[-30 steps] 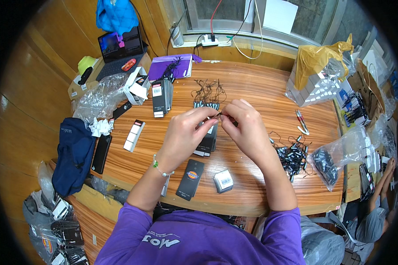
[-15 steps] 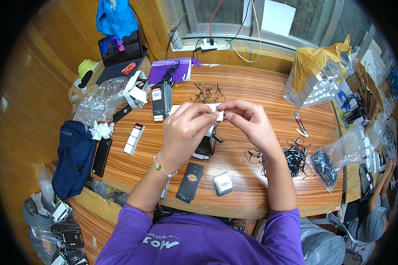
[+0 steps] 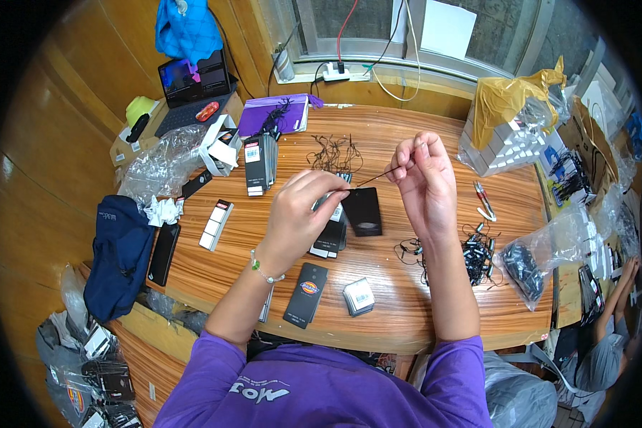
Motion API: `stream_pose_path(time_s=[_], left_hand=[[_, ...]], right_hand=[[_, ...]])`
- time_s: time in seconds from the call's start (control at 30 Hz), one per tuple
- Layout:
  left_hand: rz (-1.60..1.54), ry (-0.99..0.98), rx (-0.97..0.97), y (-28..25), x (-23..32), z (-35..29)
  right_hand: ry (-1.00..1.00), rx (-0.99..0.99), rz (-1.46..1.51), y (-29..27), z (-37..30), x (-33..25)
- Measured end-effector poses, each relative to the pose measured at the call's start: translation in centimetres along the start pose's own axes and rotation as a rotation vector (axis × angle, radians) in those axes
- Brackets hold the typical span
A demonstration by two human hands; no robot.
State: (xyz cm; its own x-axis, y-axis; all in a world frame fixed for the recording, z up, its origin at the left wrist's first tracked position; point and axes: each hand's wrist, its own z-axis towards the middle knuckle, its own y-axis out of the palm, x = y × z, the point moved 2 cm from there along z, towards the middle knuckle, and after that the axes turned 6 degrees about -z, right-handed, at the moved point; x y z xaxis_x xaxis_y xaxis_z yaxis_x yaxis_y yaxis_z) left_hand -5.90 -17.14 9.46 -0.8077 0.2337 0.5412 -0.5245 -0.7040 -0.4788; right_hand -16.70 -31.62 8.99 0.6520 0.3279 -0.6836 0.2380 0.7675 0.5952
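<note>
My left hand (image 3: 299, 214) pinches the top edge of a black hang tag (image 3: 364, 212), held just above the wooden table (image 3: 406, 314). My right hand (image 3: 424, 178) pinches the far end of a thin black string (image 3: 375, 177) running taut to the tag. A stack of black tags (image 3: 330, 239) lies beneath my left hand; loose strings (image 3: 333, 151) lie beyond, a tangle of black fasteners (image 3: 474, 251) to my right.

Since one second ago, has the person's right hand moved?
Yes. The right hand has risen and shifted right, away from the left hand, judged against the small white box on the wooden table.
</note>
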Motion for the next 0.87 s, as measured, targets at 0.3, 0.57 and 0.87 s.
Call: stream_pose_path(time_s=[0.3,0.57,0.87], left_hand=[[-0.002,0.196,-0.026,1.1,0.3,0.1],[-0.145,0.051,0.010,2.1,-0.5,-0.2],[-0.683,-0.433,-0.118,2.4,-1.4,-1.0]], right_hand=[[0.147,-0.163,0.487,-0.2,-0.1,0.6],[0.130,-0.081,0.480,0.3,-0.4,2.0],[0.056,0.005,0.243,0.4,-0.5,0.8]])
